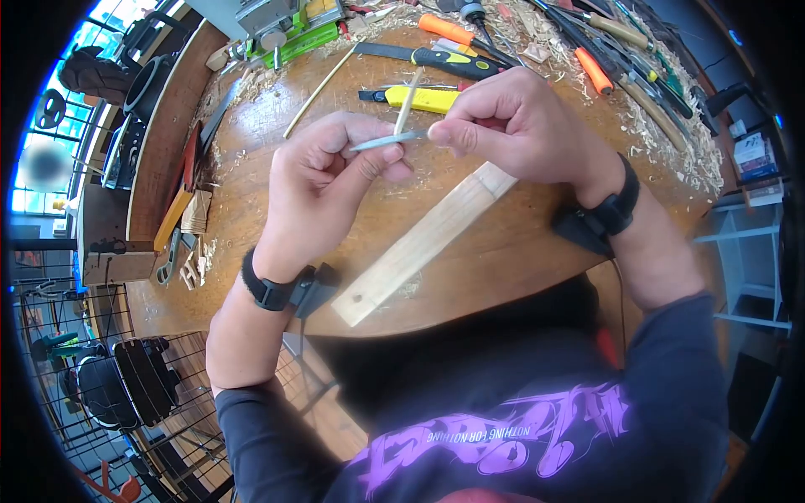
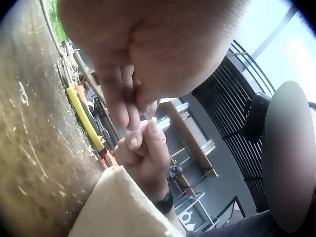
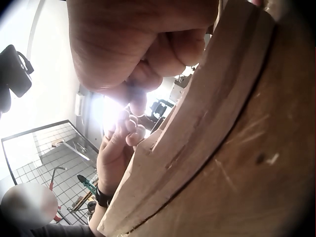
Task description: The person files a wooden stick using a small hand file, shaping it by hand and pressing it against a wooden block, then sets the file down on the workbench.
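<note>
Far left, wood offcuts [image 1: 193, 270] are lying on the table [image 1: 239, 201], with a green-and-metal fixture [image 1: 302, 38] sitting farther back. A loose thin rod [image 1: 319, 91] is lying slantwise just right of those, beyond the left hand [image 1: 323, 180]. That hand is pinching the pale grey strip [image 1: 407, 137] between thumb and fingers, above the table. The thin wooden stick [image 1: 408, 102] is crossing the strip at the left fingertips, its far end pointing away from the person; exact grip on it is not clear. The wooden board [image 1: 423, 243] is lying diagonally below both hands, hole end near the table's front edge. Beyond the strip, a yellow cutter [image 1: 432, 101] is lying near a tool with a black-and-yellow handle [image 1: 457, 62]. The right hand [image 1: 528, 126] is curling its fingers, thumb and index appearing to pinch the strip's right end. Farther right, an orange-handled tool [image 1: 594, 71] is lying among other tools, and wood shavings [image 1: 698, 159] are covering the table edge.
</note>
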Demonstrator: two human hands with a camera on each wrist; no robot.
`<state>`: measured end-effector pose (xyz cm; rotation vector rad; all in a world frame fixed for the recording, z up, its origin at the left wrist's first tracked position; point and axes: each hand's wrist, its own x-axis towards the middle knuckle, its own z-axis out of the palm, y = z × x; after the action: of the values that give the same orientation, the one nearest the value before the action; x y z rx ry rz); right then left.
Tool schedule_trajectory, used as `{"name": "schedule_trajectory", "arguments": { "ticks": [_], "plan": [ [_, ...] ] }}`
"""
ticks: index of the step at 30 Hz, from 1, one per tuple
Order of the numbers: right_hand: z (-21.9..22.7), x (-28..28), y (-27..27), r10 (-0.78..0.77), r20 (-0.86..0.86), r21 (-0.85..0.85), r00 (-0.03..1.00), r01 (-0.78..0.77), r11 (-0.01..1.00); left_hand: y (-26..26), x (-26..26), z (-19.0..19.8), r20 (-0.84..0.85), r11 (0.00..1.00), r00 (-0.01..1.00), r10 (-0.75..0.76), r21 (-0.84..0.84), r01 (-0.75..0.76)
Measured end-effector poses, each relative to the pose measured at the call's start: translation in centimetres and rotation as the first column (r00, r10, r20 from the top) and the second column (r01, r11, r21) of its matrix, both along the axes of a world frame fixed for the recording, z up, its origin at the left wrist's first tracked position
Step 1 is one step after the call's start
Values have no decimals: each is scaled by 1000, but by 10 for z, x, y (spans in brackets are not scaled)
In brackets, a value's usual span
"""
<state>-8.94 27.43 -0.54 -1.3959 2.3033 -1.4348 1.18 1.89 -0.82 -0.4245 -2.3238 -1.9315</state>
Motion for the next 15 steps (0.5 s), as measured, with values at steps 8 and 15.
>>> {"name": "schedule_trajectory", "arguments": {
  "ticks": [8,15],
  "plan": [
    [2,-1,3,-8,-26,-6,1000,8,1000,0,0,4,71,1000,997,-18,26,16],
    [-6,-7,6,-28,16,-114,999,30,993,-4,0,3,29,999,1000,13,37,-14]
  ]
}}
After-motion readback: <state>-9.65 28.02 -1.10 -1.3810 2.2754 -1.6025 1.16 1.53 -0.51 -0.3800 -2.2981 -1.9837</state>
